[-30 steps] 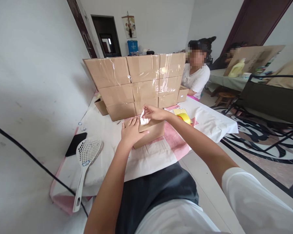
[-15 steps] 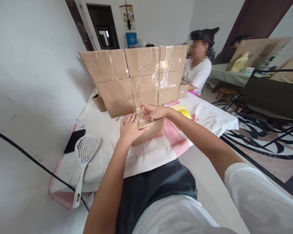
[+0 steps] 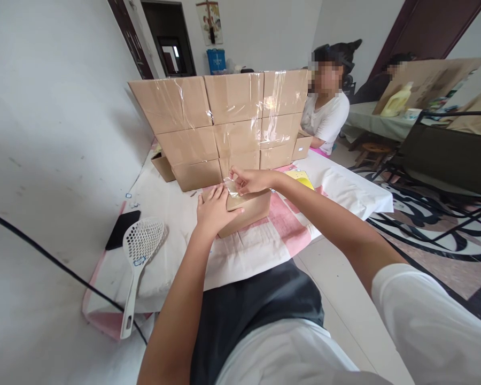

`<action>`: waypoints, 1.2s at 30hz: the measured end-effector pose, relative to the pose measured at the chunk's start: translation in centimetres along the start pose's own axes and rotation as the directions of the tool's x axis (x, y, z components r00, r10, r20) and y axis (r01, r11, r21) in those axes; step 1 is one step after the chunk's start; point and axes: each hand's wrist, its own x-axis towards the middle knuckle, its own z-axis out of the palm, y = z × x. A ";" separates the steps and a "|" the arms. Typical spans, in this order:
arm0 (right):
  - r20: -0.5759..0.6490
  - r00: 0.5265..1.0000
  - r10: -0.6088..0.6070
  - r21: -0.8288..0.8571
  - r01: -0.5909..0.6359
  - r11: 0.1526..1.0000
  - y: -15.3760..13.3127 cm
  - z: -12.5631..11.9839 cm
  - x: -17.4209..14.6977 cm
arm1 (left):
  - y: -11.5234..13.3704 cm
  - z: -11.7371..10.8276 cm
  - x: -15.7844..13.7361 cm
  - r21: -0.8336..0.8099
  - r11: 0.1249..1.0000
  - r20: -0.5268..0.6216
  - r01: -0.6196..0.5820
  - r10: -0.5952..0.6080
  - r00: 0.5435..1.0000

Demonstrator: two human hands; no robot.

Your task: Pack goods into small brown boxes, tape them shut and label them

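Observation:
A small brown cardboard box [image 3: 248,214] rests near the front of the table. My left hand [image 3: 214,211] lies on its left top edge, fingers stretched out and thumb along the near side. Over the top of the box, my right hand [image 3: 248,181] is closed in a pinch on a shiny piece of clear tape [image 3: 231,187]. The tape's left end reaches toward my left fingertips. My right fingers partly hide where the tape meets the box.
Behind stands a wall of taped cardboard boxes [image 3: 236,133]. A white slotted skimmer [image 3: 144,240] and a black flat item [image 3: 122,230] lie left, a yellow item [image 3: 300,179] right. A person [image 3: 324,117] sits behind the boxes. A dark chair [image 3: 444,155] stands at right.
Both hands stay in nearly the same place on the box. The clear tape near my right fingers shows slightly differently, and the view has shifted a little.

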 end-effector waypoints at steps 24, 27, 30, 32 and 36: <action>-0.018 0.999 0.028 -0.061 -0.029 0.998 0.1 0.3 -0.4 | 0.3 0.0 -0.5 -0.048 0.999 -0.090 0.001 -0.006 0.996; -0.028 1.000 0.005 -0.083 -0.007 0.996 -0.1 0.4 -0.6 | 0.2 0.4 -1.2 -0.040 0.998 -0.255 -0.050 0.038 0.966; -0.025 1.000 0.016 -0.107 -0.018 0.994 -0.3 0.4 -0.7 | -0.3 1.2 -1.9 0.066 0.979 -0.365 -0.195 0.206 0.908; -0.027 0.999 0.033 -0.117 -0.036 0.993 -0.4 0.4 -0.7 | -0.6 1.8 -2.2 0.110 0.961 -0.396 -0.252 0.275 0.876; -0.085 0.993 0.086 -0.117 -0.095 0.989 -0.3 0.4 -0.5 | -0.7 2.8 -2.3 0.118 0.952 -0.444 -0.282 0.305 0.843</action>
